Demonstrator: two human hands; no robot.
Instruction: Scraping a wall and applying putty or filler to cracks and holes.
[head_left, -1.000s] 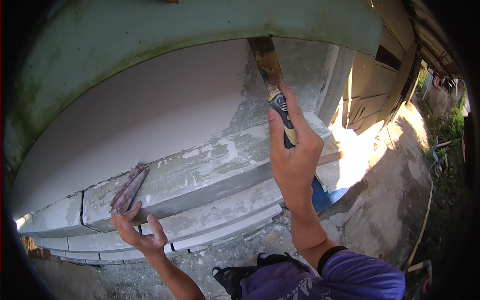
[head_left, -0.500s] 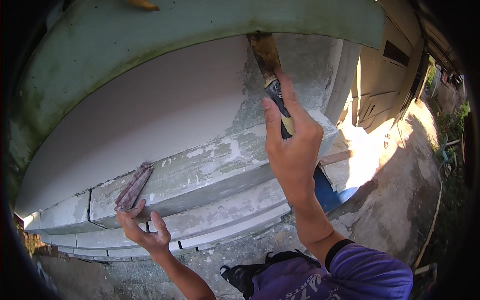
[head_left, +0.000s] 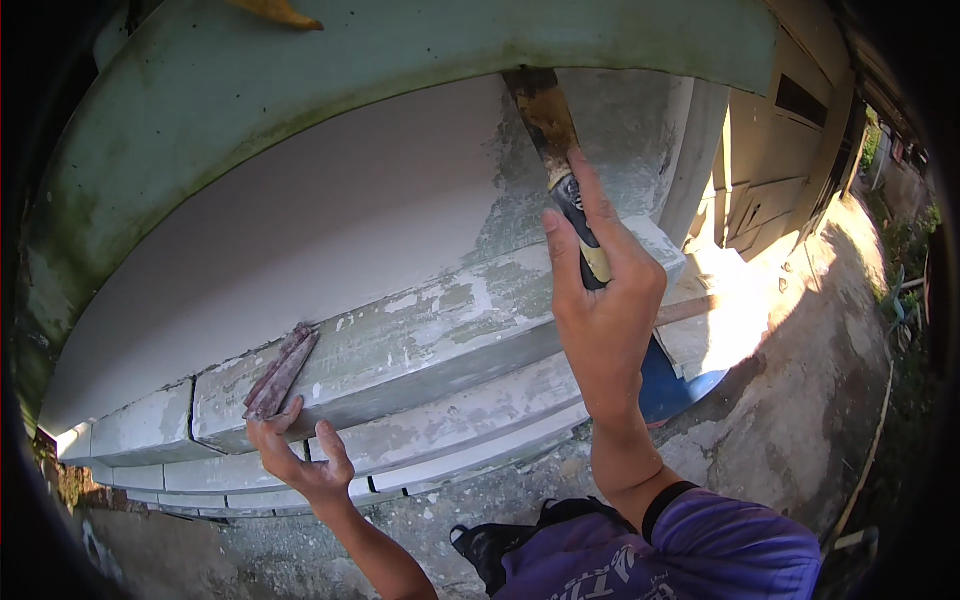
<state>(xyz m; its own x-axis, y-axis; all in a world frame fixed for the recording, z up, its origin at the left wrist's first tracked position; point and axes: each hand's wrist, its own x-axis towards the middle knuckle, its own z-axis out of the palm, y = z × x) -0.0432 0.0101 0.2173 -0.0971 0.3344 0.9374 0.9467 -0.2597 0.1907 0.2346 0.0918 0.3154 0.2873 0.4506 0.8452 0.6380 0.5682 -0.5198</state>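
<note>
My right hand (head_left: pixel 612 285) is wrapped round a putty knife (head_left: pixel 578 205) with a black and pale yellow handle. Its stained brown blade reaches up over a bare greenish-grey patch of the wall (head_left: pixel 300 215), its tip close under the overhanging green panel. White coating covers the wall left of that patch. At the left, my left hand (head_left: pixel 305 460) rests at the front edge of a patchy white ledge (head_left: pixel 400 345), thumb and fingers apart. Its fingertips touch the lower end of a folded purplish-grey strip (head_left: pixel 283 372) lying on the ledge; what the strip is made of is unclear.
A mould-stained green panel (head_left: pixel 400 50) overhangs the wall, with a yellowish-brown leaf-like thing (head_left: pixel 278 12) on top. Below the ledge run further white steps (head_left: pixel 440 425). A blue object (head_left: pixel 672 385) stands under the ledge's right end. Sunlit concrete floor (head_left: pixel 790 400) stretches right.
The whole view has shifted slightly right. My right hand and the putty knife sit a little lower and farther right against the wall. My left hand stays by the folded strip.
</note>
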